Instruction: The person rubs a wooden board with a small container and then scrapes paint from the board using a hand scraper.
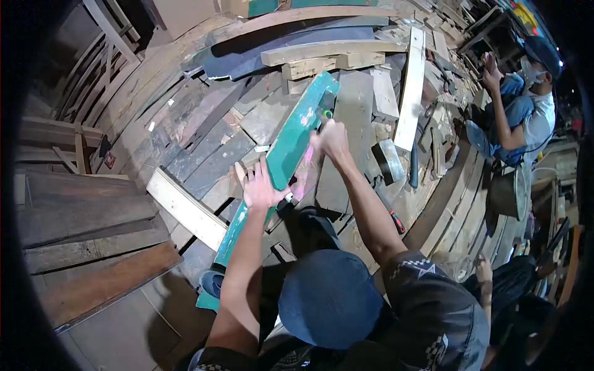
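Observation:
A long green-painted plank (294,142), worn and chipped, slants across the wooden pieces in front of me. My left hand (258,188) rests across its middle, fingers spread and thumb stretched toward the right edge. Over the plank's upper right side, my right hand (331,137) is closed round a small tool (327,114) with a black and bright green end. The fist hides most of that tool, so I cannot tell its kind. A small white object (288,197) shows by my left thumb.
Pale boards (189,207) lie left and a pale upright-running board (411,89) lies right. A dark-handled tool (414,162) and a red-and-black handle (397,221) lie to the right. A masked co-worker (526,105) sits at the right, near a bucket (510,191).

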Motion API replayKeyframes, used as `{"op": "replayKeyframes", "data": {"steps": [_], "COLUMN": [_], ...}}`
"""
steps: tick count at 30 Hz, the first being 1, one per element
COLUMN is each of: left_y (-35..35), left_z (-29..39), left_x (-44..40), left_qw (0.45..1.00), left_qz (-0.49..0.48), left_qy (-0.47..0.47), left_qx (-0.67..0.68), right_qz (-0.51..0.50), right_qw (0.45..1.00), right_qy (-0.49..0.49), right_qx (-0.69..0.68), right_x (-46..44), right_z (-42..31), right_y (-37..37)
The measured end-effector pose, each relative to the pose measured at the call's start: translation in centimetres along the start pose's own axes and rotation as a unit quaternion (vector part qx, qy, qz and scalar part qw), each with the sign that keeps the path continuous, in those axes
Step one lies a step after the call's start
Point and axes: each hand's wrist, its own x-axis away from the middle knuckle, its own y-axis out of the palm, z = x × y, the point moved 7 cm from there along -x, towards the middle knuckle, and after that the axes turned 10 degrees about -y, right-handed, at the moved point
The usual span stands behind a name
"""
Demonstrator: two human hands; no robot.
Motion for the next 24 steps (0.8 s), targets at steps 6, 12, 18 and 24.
{"op": "replayKeyframes", "data": {"steps": [6,12,18,24], "left_y": [0.4,0.4,0.2,0.8], "left_z": [-0.2,-0.2,0.0,-0.3], "left_x": [0.1,0.0,-0.1,0.2], "left_qw": [1.000,1.000,1.000,1.000], "left_qz": [-0.001,0.008,0.000,0.002], "left_qy": [-0.006,0.000,0.001,-0.008], "left_qx": [-0.006,0.000,-0.008,0.000], "right_qz": [0.009,-0.002,-0.022,0.011], "right_qw": [1.000,1.000,0.999,0.999], "right_qy": [0.026,0.005,-0.001,0.014], "right_qx": [0.009,0.023,0.027,0.035], "right_x": [-2.1,-1.5,-0.9,-2.7], "right_z": [1.4,1.9,0.3,2.0], "right_y": [-0.4,0.1,-0.3,0.0]}}
